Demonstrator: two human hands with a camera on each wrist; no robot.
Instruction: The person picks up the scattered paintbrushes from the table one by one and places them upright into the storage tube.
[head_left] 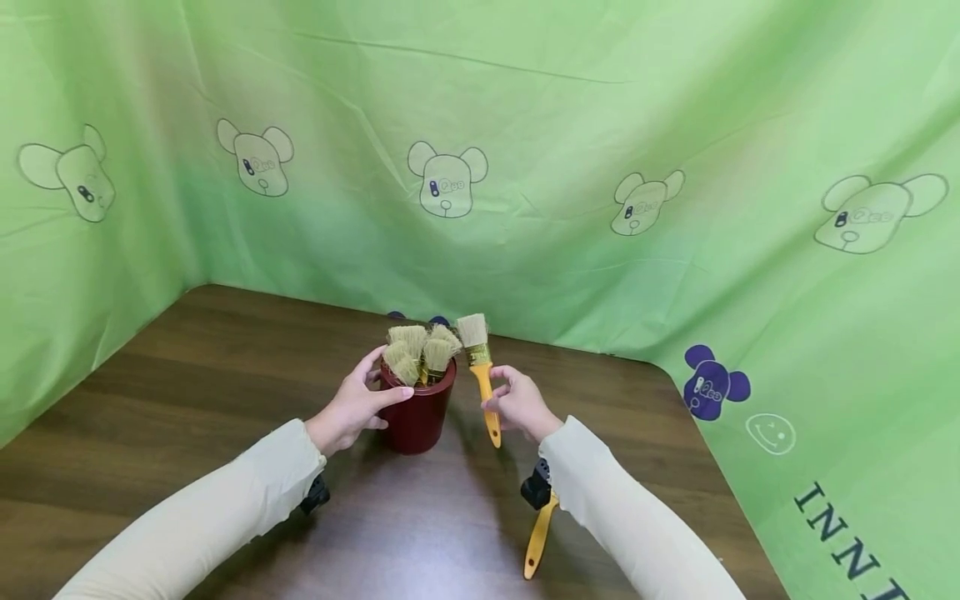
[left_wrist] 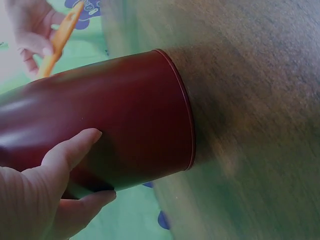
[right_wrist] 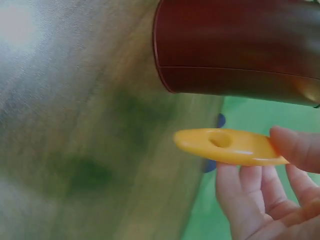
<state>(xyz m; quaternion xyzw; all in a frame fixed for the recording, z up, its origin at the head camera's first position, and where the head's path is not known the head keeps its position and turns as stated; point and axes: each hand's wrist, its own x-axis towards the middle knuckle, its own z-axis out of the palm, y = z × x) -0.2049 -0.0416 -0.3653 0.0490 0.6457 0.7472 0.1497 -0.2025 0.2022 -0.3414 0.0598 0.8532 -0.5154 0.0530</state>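
Note:
A dark red round container (head_left: 417, 421) stands upright on the wooden table, with several paintbrushes (head_left: 408, 340) in it, bristles up. My left hand (head_left: 358, 407) grips the container's near left side, thumb at the rim, as the left wrist view also shows with the hand (left_wrist: 60, 185) against the wall. Just right of the container, my right hand (head_left: 521, 403) pinches the yellow handle of another paintbrush (head_left: 484, 375), its pale bristles pointing up. In the right wrist view that handle (right_wrist: 240, 147), with a hole near its end, lies between thumb and fingers, apart from the container.
Another yellow-handled paintbrush (head_left: 540, 542) lies on the table (head_left: 420, 533) below my right wrist, its upper part hidden by the sleeve. A green cloth (head_left: 540, 125) with printed bear heads hangs behind the table and along its sides.

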